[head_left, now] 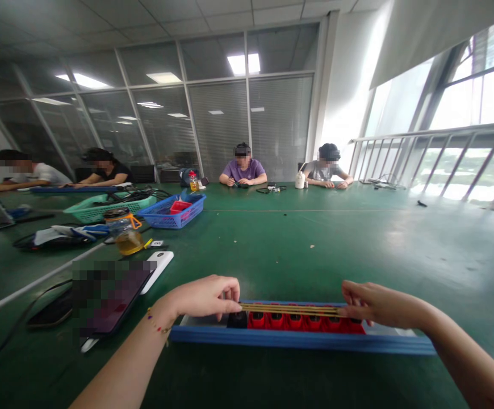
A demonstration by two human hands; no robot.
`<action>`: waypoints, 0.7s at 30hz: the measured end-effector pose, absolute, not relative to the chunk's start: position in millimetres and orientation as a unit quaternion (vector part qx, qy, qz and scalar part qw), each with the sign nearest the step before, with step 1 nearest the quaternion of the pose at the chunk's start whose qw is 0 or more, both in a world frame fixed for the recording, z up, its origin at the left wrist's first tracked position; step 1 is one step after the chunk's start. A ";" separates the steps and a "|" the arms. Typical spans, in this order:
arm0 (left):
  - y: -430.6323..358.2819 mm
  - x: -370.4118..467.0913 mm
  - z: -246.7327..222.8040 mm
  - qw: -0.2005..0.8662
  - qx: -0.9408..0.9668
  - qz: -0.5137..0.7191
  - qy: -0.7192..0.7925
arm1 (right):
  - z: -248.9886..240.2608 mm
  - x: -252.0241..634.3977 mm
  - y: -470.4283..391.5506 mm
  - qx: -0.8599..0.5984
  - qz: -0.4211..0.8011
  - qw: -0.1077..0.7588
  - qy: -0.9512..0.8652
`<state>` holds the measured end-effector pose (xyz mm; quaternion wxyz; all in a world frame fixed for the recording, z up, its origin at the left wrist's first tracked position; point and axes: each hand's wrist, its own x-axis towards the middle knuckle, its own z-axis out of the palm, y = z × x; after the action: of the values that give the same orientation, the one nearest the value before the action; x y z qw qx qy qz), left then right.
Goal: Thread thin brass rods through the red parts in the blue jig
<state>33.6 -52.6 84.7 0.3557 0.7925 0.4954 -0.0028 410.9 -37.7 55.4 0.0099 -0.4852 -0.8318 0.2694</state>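
Between my two hands stretch a few thin yellowish sticks [292, 309], held level over a long blue-edged tray [302, 339]. The thumb and fingers of my left hand [213, 296] pinch their left end. At the right end, my right hand [368, 302] grips them the same way. Below the sticks, a row of several red compartments [296, 322] with dark insides sits in the tray. A black block [237, 319] stands at the row's left end. Whether the sticks touch the compartments, I cannot tell.
To the left lie a dark tablet [121, 301], a white device [158, 270] and a black phone [51, 307]. Farther back stand a jar of yellow liquid [128, 240], a blue basket [172, 215] and a green basket [97, 210]. Several people sit across the green table [264, 244].
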 end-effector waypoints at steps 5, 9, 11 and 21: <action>-51.2 31.5 83.2 0.353 0.799 -0.008 0.486 | 59.1 409.6 -40.1 -0.487 0.243 0.004 -0.839; -49.7 30.6 81.5 0.353 0.798 -0.009 0.489 | 62.7 407.7 -42.9 -0.492 0.216 0.007 -0.843; -48.1 28.7 80.9 0.332 0.805 -0.006 0.492 | 64.3 407.2 -43.5 -0.495 0.214 0.008 -0.842; -48.6 27.7 89.5 0.183 0.859 0.034 0.477 | 67.1 408.2 -42.5 -0.488 0.207 0.007 -0.848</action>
<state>27.7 -48.6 89.5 0.1828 0.8592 0.4766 0.0341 408.2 -42.5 67.1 0.0073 -0.4882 -0.8478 0.2071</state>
